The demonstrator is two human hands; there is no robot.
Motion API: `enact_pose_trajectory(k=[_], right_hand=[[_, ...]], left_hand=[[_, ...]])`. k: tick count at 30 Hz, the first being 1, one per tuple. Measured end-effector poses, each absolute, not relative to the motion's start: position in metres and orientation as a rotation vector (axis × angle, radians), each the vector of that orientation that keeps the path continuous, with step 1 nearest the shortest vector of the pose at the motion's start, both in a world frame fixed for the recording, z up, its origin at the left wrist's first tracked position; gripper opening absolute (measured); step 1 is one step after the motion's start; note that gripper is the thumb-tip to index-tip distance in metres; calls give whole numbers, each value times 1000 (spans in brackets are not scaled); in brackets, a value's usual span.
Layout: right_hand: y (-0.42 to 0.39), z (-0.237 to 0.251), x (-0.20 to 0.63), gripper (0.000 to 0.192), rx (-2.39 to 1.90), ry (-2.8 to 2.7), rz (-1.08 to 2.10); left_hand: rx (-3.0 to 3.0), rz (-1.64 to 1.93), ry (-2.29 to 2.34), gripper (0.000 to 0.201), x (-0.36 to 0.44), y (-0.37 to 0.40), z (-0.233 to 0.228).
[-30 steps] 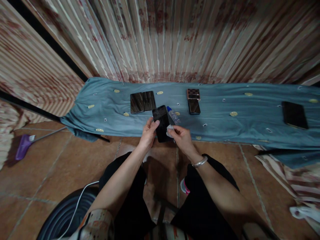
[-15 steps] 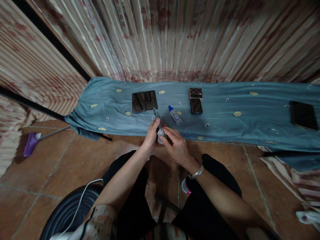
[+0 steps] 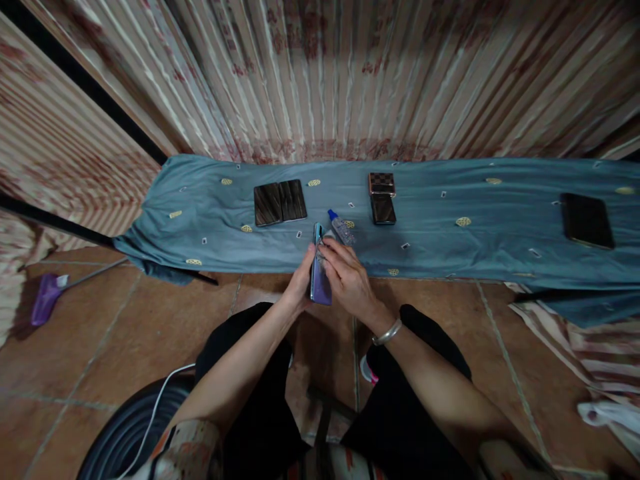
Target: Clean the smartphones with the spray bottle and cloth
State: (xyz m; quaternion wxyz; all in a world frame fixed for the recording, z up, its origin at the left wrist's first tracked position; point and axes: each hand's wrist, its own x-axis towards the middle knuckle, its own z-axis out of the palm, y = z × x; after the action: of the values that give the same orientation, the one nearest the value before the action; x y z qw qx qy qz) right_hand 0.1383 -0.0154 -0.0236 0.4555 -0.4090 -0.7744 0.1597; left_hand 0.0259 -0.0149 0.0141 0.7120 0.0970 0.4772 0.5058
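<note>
My left hand [image 3: 299, 279] grips a shiny blue-purple smartphone [image 3: 321, 291] by its left side, just off the front edge of the cloth-covered table. My right hand [image 3: 349, 279] presses a small pale wiping cloth [image 3: 329, 235] against the phone's back, fingers bunched over it; most of the cloth is hidden. Close beyond the right hand lies a clear bottle with a blue cap [image 3: 342, 228]. An opened foldable phone [image 3: 280, 203] lies further left, and an opened flip phone [image 3: 383, 209] with a checkered part sits to the right.
A dark, flat device [image 3: 587, 221] lies at the table's right end. The blue patterned cloth [image 3: 440, 250] drapes over the table edge, with a striped curtain [image 3: 320, 87] behind. On the floor are a purple broom head [image 3: 46, 300] and a black ridged round object [image 3: 125, 427] with a white cable.
The phone has turned from edge-on to showing its blue-purple back. My right hand and the cloth have moved up from its near end to its upper part. The view has shifted slightly.
</note>
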Motion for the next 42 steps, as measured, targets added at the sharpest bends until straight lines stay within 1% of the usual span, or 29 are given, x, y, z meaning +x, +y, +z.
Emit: enact_pose_trajectory(k=[9, 17, 24, 34, 42], right_hand=[[6, -25, 154, 42, -1108, -1889, 358], [-4, -25, 147, 45, -1077, -1912, 400], [4, -19, 156, 42, -1114, -1850, 380], [8, -26, 157, 41, -1126, -1844, 370], [-1, -25, 155, 43, -1051, -1941, 360]], left_hand=[[253, 995, 1018, 36, 34, -28, 9], [326, 1092, 996, 32, 29, -23, 7], [465, 995, 991, 31, 27, -30, -1], [375, 986, 1075, 37, 24, -26, 6], [322, 1063, 1069, 29, 23, -21, 12]])
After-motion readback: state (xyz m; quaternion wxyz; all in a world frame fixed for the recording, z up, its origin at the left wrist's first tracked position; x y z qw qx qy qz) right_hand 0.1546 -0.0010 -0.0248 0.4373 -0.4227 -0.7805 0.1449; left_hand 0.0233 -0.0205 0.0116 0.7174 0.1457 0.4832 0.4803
